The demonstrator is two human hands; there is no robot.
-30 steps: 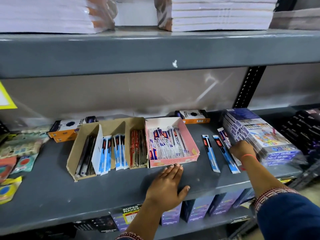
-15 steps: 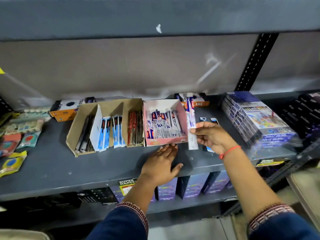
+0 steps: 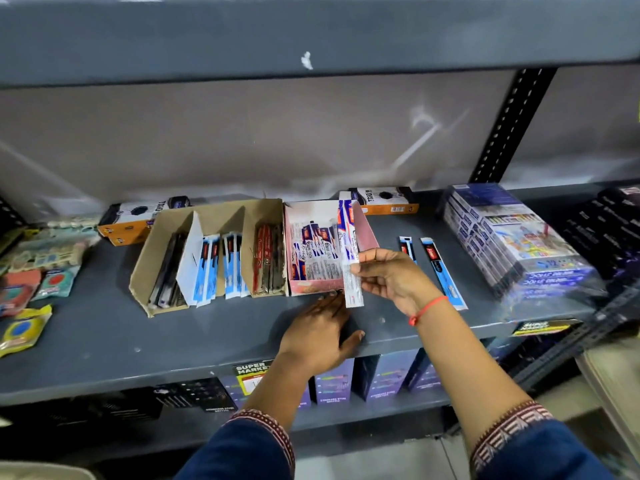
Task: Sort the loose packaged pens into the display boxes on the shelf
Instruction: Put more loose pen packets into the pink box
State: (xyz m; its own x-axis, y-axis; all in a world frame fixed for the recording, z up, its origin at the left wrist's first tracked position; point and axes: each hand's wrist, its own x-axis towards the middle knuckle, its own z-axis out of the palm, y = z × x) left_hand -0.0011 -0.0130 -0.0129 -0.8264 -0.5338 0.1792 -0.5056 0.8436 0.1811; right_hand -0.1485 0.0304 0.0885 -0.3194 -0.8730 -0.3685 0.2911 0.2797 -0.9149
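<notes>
My right hand (image 3: 391,278) pinches a white packaged pen (image 3: 349,251) and holds it upright over the right edge of the pink display box (image 3: 365,230), which is full of similar white packs. My left hand (image 3: 320,332) lies flat on the grey shelf (image 3: 104,341) just in front of that box, holding nothing. A brown cardboard display box (image 3: 149,265) to the left has compartments of black, blue and red pens. Two loose blue packaged pens (image 3: 441,271) lie on the shelf right of my right hand.
A wrapped stack of colour-pencil boxes (image 3: 516,240) stands at the right. Orange and black boxes (image 3: 384,199) sit behind the display boxes. Colourful packets (image 3: 24,327) lie at the far left. The upper shelf (image 3: 311,36) overhangs. Purple boxes (image 3: 332,379) fill the shelf below.
My right hand picked a white packaged pen up from beside the blue ones and carried it left to the pink box. My left hand stayed flat on the shelf.
</notes>
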